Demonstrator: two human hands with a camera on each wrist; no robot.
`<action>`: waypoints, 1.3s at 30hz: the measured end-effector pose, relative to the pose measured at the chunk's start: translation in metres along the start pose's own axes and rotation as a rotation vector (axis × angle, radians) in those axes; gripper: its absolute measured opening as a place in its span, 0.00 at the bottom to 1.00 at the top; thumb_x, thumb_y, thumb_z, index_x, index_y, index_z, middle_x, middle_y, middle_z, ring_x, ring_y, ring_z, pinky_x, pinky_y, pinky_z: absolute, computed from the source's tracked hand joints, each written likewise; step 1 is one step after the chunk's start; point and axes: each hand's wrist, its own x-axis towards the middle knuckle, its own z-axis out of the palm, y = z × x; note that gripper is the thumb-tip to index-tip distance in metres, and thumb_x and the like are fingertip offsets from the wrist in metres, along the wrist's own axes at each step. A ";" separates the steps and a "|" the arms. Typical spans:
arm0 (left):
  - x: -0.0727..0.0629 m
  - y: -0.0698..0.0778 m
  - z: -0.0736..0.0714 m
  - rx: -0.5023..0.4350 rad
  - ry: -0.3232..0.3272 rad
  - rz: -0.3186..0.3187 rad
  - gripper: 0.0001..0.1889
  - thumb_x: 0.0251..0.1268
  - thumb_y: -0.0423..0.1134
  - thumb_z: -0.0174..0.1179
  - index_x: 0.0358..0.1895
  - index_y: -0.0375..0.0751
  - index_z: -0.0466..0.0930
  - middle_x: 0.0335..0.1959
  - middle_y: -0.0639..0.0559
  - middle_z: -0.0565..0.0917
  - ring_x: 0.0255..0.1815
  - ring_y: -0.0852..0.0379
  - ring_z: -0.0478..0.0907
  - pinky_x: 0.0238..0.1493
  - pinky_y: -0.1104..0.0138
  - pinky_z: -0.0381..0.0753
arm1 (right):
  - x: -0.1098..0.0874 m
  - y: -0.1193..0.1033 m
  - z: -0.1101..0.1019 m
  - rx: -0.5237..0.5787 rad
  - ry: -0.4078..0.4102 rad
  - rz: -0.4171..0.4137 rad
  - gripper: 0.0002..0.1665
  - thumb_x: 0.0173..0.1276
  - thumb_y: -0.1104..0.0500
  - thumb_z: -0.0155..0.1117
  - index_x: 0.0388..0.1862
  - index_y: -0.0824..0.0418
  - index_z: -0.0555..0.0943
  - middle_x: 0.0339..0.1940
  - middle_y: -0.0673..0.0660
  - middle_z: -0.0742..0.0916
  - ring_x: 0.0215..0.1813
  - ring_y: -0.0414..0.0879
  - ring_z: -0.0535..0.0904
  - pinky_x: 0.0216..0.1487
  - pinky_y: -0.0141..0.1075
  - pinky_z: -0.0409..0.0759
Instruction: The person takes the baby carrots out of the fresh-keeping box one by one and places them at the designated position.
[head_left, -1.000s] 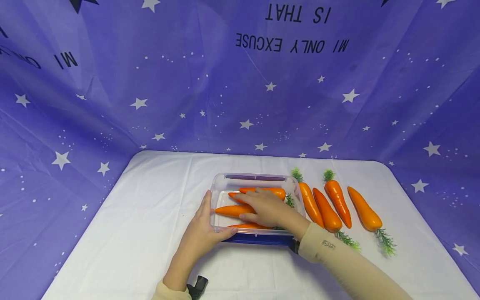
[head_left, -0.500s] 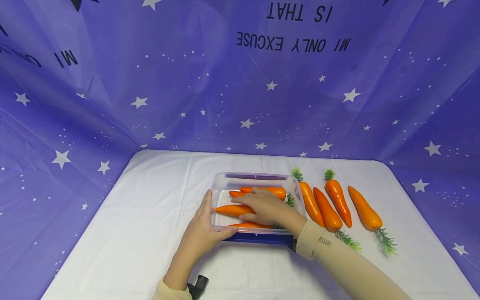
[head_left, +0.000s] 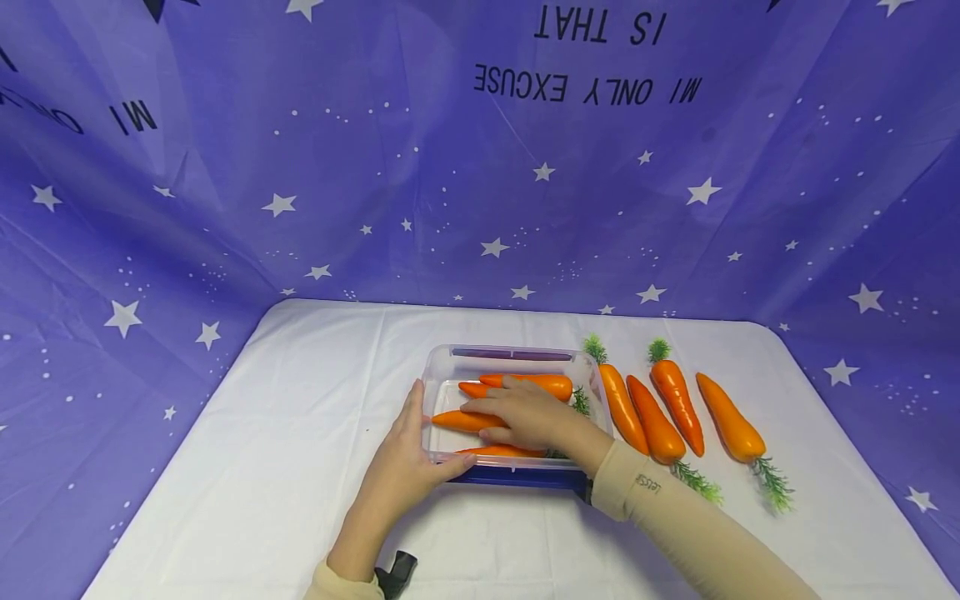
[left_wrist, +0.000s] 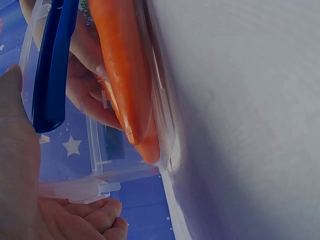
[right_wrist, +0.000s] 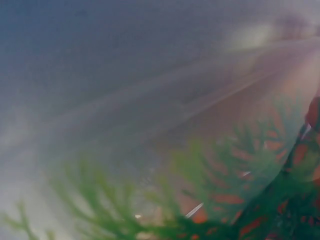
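Observation:
A clear plastic box (head_left: 517, 461) with blue latches stands on the white table, with several orange carrots lying inside. At its near left corner my left hand (head_left: 401, 467) holds the box, thumb along the near rim and fingers at the left side. The left wrist view shows that hand's curled fingers (left_wrist: 95, 217) by the box wall. Inside the box my right hand (head_left: 525, 412) grips a carrot (head_left: 459, 421) between fingers and thumb; the carrot's thick end is hidden under the hand. Another carrot (head_left: 551, 385) lies behind it, and one (head_left: 502, 451) along the near wall.
Right of the box several more carrots lie on the table, the outermost being a lighter orange carrot (head_left: 731, 421). A purple starry cloth (head_left: 495, 208) rises behind. Blurred green carrot leaves (right_wrist: 200, 200) fill the lower right wrist view.
The right fingertips have drawn slightly closer to the carrot in the box. The left hand and the box have not visibly moved.

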 end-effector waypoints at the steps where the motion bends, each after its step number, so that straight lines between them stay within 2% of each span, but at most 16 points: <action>1: 0.000 0.000 0.000 0.000 0.000 -0.001 0.71 0.38 0.79 0.65 0.82 0.48 0.37 0.80 0.44 0.55 0.71 0.45 0.70 0.69 0.46 0.70 | 0.000 0.000 0.000 -0.001 -0.004 0.001 0.29 0.74 0.41 0.57 0.73 0.38 0.70 0.72 0.46 0.76 0.71 0.55 0.69 0.76 0.55 0.61; 4: 0.000 0.000 0.000 0.000 -0.002 -0.005 0.71 0.38 0.80 0.65 0.82 0.48 0.37 0.81 0.45 0.55 0.72 0.45 0.70 0.70 0.46 0.70 | 0.000 0.001 -0.001 0.005 -0.007 0.004 0.30 0.74 0.42 0.57 0.74 0.38 0.69 0.74 0.49 0.75 0.73 0.55 0.68 0.77 0.54 0.60; 8: 0.000 0.000 0.000 0.005 -0.007 -0.006 0.71 0.38 0.79 0.66 0.82 0.47 0.37 0.81 0.45 0.53 0.78 0.44 0.60 0.73 0.47 0.65 | -0.002 0.003 -0.003 0.030 0.023 0.010 0.31 0.74 0.44 0.57 0.75 0.40 0.68 0.73 0.52 0.75 0.74 0.54 0.67 0.78 0.53 0.60; 13: 0.000 0.000 0.000 0.004 -0.013 -0.013 0.71 0.38 0.80 0.65 0.82 0.48 0.37 0.81 0.46 0.52 0.78 0.43 0.58 0.73 0.46 0.64 | -0.007 0.004 -0.007 0.058 0.063 0.037 0.32 0.75 0.44 0.55 0.77 0.40 0.65 0.72 0.56 0.75 0.73 0.53 0.69 0.76 0.52 0.64; 16: 0.000 0.000 0.001 0.007 -0.012 -0.010 0.71 0.38 0.80 0.65 0.82 0.48 0.37 0.81 0.45 0.52 0.79 0.43 0.58 0.73 0.46 0.64 | -0.013 0.004 -0.011 0.060 0.093 0.071 0.32 0.75 0.43 0.54 0.77 0.40 0.64 0.70 0.56 0.76 0.71 0.53 0.72 0.72 0.52 0.69; 19: 0.000 0.000 0.001 0.009 -0.003 -0.002 0.71 0.38 0.79 0.65 0.82 0.47 0.37 0.81 0.44 0.52 0.78 0.43 0.58 0.73 0.46 0.64 | -0.019 0.006 -0.016 0.039 0.137 0.110 0.31 0.75 0.43 0.54 0.76 0.38 0.65 0.64 0.54 0.78 0.63 0.52 0.76 0.64 0.51 0.76; 23: 0.000 -0.001 0.001 -0.002 0.005 -0.003 0.71 0.38 0.78 0.67 0.82 0.47 0.38 0.81 0.44 0.53 0.78 0.43 0.59 0.73 0.46 0.65 | -0.028 0.009 -0.028 0.007 0.197 0.168 0.31 0.75 0.43 0.52 0.76 0.38 0.64 0.61 0.53 0.80 0.58 0.52 0.78 0.58 0.52 0.79; 28: 0.000 -0.001 0.001 -0.014 0.003 -0.009 0.71 0.37 0.78 0.67 0.82 0.48 0.38 0.81 0.44 0.54 0.77 0.42 0.60 0.73 0.46 0.65 | -0.042 0.012 -0.044 0.024 0.242 0.245 0.33 0.75 0.42 0.52 0.77 0.37 0.62 0.67 0.49 0.80 0.61 0.51 0.80 0.59 0.53 0.79; 32: 0.001 0.000 0.001 -0.005 0.004 -0.004 0.71 0.38 0.78 0.67 0.82 0.48 0.38 0.81 0.44 0.53 0.78 0.42 0.59 0.73 0.46 0.65 | -0.056 0.014 -0.054 0.078 0.274 0.280 0.33 0.74 0.43 0.53 0.76 0.35 0.63 0.64 0.46 0.82 0.52 0.47 0.82 0.49 0.48 0.82; 37: 0.001 0.000 0.000 0.002 -0.002 -0.012 0.71 0.38 0.76 0.68 0.82 0.48 0.37 0.81 0.44 0.52 0.78 0.42 0.58 0.74 0.46 0.63 | -0.073 0.017 -0.061 0.085 0.301 0.321 0.32 0.74 0.44 0.54 0.76 0.37 0.64 0.61 0.45 0.82 0.43 0.43 0.79 0.42 0.42 0.78; 39: 0.001 0.001 0.000 0.000 -0.007 -0.016 0.71 0.38 0.76 0.68 0.82 0.48 0.37 0.81 0.44 0.51 0.79 0.42 0.57 0.74 0.46 0.63 | -0.080 0.018 -0.063 0.098 0.298 0.346 0.33 0.73 0.44 0.54 0.76 0.35 0.63 0.58 0.45 0.83 0.38 0.43 0.78 0.36 0.40 0.77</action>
